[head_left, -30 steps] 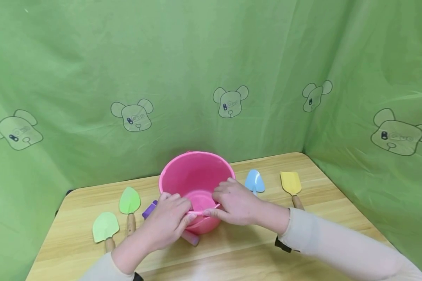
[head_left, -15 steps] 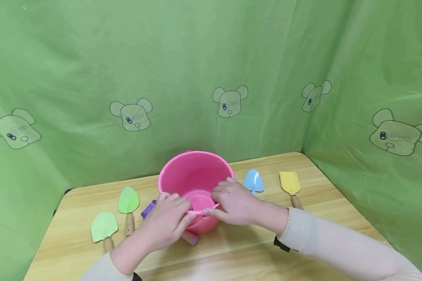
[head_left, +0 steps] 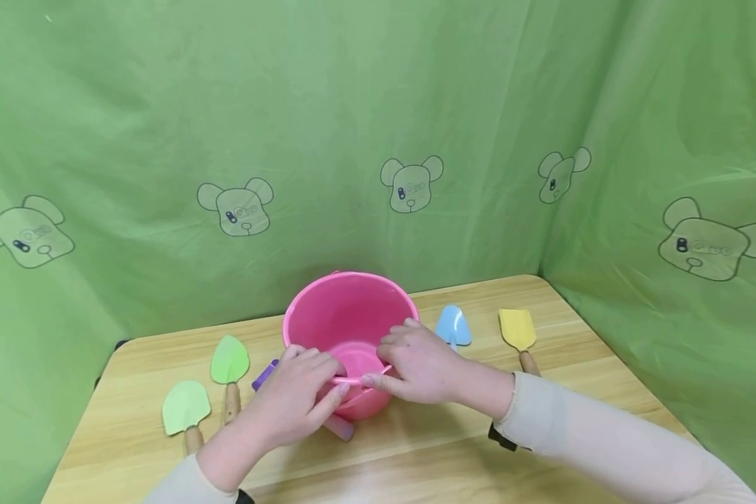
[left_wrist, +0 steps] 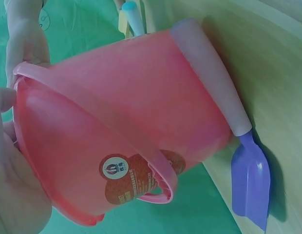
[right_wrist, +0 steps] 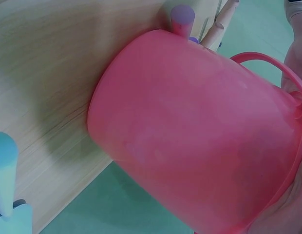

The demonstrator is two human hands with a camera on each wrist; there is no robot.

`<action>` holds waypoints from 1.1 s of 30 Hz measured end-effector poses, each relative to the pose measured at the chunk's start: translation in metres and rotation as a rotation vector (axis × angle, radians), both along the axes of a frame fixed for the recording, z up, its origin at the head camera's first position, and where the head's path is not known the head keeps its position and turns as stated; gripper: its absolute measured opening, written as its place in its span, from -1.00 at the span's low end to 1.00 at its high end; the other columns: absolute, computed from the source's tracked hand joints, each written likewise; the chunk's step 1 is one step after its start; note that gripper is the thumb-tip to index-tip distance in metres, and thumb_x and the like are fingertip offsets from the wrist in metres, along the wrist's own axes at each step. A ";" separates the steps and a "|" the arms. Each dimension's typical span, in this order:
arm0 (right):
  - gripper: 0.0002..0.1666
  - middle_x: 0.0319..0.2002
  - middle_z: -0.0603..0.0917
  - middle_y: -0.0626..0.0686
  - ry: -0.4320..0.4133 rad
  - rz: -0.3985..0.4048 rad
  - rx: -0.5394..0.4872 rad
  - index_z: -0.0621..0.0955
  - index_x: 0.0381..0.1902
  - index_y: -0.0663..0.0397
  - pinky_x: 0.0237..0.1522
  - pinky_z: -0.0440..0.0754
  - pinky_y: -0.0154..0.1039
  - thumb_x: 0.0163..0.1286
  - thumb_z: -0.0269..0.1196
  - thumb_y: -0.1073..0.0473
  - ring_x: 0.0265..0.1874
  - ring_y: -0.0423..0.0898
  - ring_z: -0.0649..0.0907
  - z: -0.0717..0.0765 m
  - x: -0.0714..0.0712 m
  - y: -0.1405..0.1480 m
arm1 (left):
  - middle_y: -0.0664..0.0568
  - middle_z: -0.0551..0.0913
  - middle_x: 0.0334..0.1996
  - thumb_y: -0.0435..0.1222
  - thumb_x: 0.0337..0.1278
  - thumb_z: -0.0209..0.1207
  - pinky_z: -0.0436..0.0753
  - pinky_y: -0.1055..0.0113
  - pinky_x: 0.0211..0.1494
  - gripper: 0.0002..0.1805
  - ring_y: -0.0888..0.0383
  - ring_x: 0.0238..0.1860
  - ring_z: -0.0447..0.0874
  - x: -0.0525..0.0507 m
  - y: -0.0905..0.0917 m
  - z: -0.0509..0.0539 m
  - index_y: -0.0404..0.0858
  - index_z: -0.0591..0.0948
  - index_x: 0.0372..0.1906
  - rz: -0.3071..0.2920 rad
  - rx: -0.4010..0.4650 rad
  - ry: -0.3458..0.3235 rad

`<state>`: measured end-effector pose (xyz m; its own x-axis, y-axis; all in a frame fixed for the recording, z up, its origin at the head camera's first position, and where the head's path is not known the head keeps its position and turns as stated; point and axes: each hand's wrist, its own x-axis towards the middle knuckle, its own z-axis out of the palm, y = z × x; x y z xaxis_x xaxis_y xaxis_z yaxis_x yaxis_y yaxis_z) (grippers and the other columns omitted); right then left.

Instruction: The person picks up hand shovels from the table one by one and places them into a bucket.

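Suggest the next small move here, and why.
Probably move the left hand from the rim of the pink bucket to the purple shovel: the right hand also grips the rim, and the shovel lies beside the bucket, on the left hand's side.

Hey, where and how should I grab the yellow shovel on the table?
I'd take the yellow shovel by its brown handle, from above on the near side, probably with the right hand once it releases the pink bucket. The handle is slim and points toward the person, the broad blade away; the right sleeve hides the handle's end.
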<state>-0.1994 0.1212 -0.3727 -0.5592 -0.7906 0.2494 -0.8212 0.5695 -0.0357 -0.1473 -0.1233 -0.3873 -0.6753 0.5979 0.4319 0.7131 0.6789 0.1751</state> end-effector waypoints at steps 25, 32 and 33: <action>-0.39 -0.58 0.37 -0.29 -0.007 -0.007 0.014 0.50 -0.58 -0.20 -0.21 0.33 -0.26 0.46 -0.04 -0.44 -0.48 -0.26 0.37 -0.002 -0.002 -0.001 | 0.09 0.62 0.08 -0.16 0.30 0.22 0.35 -0.08 0.31 -0.75 0.05 0.18 0.51 -0.002 -0.056 0.008 -0.11 0.60 0.02 0.104 0.181 -0.002; -0.38 -0.59 0.36 -0.29 0.004 -0.005 0.005 0.49 -0.60 -0.21 -0.22 0.34 -0.26 0.46 -0.05 -0.45 -0.48 -0.26 0.36 -0.001 0.000 0.000 | 0.03 0.62 0.08 -0.22 0.25 0.25 0.35 -0.15 0.30 -0.70 -0.02 0.18 0.52 0.001 -0.081 0.000 -0.18 0.60 0.05 0.164 0.191 -0.003; -0.38 -0.59 0.36 -0.29 0.005 -0.003 0.003 0.49 -0.60 -0.21 -0.22 0.34 -0.26 0.46 -0.06 -0.45 -0.49 -0.26 0.36 -0.001 0.000 0.000 | 0.01 0.62 0.07 -0.23 0.24 0.25 0.34 -0.16 0.31 -0.70 -0.04 0.18 0.52 0.002 -0.084 -0.001 -0.19 0.60 0.05 0.174 0.190 -0.007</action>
